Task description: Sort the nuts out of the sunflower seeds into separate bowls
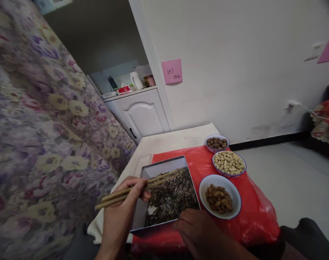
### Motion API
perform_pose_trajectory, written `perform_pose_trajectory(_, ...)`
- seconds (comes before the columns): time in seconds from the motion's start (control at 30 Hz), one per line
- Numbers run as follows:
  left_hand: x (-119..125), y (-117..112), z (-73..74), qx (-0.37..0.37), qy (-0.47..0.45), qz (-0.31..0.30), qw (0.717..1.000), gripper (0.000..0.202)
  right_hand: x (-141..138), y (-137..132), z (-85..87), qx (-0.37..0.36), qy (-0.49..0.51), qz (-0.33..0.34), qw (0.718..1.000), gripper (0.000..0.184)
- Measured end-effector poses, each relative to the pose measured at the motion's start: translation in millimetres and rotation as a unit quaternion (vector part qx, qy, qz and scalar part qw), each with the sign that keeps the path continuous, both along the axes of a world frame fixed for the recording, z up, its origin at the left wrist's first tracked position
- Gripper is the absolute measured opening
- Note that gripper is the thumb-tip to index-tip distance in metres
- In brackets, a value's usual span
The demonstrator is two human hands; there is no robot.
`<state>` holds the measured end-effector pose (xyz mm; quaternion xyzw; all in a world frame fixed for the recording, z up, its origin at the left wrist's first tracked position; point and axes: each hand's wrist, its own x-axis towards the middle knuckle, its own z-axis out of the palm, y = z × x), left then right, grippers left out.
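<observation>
My left hand [123, 204] is closed around a pair of wooden chopsticks [114, 195]. Their tips lie over dark striped sunflower seeds [175, 196], which cover most of the floor of an open square box [139, 216]. A small pale patch shows among the seeds at the near left. My right hand [195, 229] has its fingers curled on the box's near right corner; its fingertips are partly hidden. Right of the box stands a white bowl [236, 191] of almonds [219, 198].
Behind the almonds are a bowl of peanuts [228, 162] and a bowl of round brown nuts [216, 143]. A red plastic sheet [253, 216] covers part of the pale table [178, 135]. A flowered curtain [53, 144] hangs left; a wall [235, 72] rises behind.
</observation>
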<state>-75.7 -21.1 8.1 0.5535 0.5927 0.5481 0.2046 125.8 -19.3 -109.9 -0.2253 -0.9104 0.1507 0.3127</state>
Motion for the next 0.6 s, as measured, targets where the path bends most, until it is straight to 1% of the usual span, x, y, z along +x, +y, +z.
perform_pose_trajectory(0.03,-10.2,3.7,-1.9,-0.002,0.019,0.029,0.999,0.018,-0.1,-0.2,-0.2,0.000,0.005,0.000,1.000,0.014)
perform_pose_trajectory(0.07,-20.3,8.0,-5.4,-0.005,0.043,0.046,0.998,0.020,-0.4,-0.3,-0.8,-0.001,0.009,0.000,1.000,0.015)
perform_pose_trajectory(0.13,-37.9,17.5,-16.9,-0.013,0.086,0.062,0.994,0.023,-1.7,0.0,-3.7,-0.001,0.013,-0.001,1.000,0.016)
perform_pose_trajectory(0.2,-49.6,26.5,-31.8,-0.027,0.108,0.067,0.992,0.025,-3.3,0.5,-7.6,0.003,0.014,-0.004,1.000,0.017)
perform_pose_trajectory(0.27,-55.2,34.1,-46.0,-0.034,0.110,0.047,0.992,0.026,-4.9,1.0,-11.2,0.011,0.015,-0.007,1.000,0.017)
perform_pose_trajectory(0.37,-56.3,43.0,-60.0,-0.038,0.115,0.027,0.992,0.026,-6.4,1.7,-14.6,0.025,0.021,-0.012,0.999,0.017)
perform_pose_trajectory(0.47,-53.6,48.5,-64.6,-0.048,0.116,0.009,0.992,0.026,-7.7,3.0,-16.9,0.039,0.023,-0.008,0.999,0.016)
perform_pose_trajectory(0.6,-48.1,46.6,-61.9,-0.067,0.109,-0.027,0.991,0.025,-9.0,4.6,-19.1,0.052,0.019,-0.010,0.998,0.015)
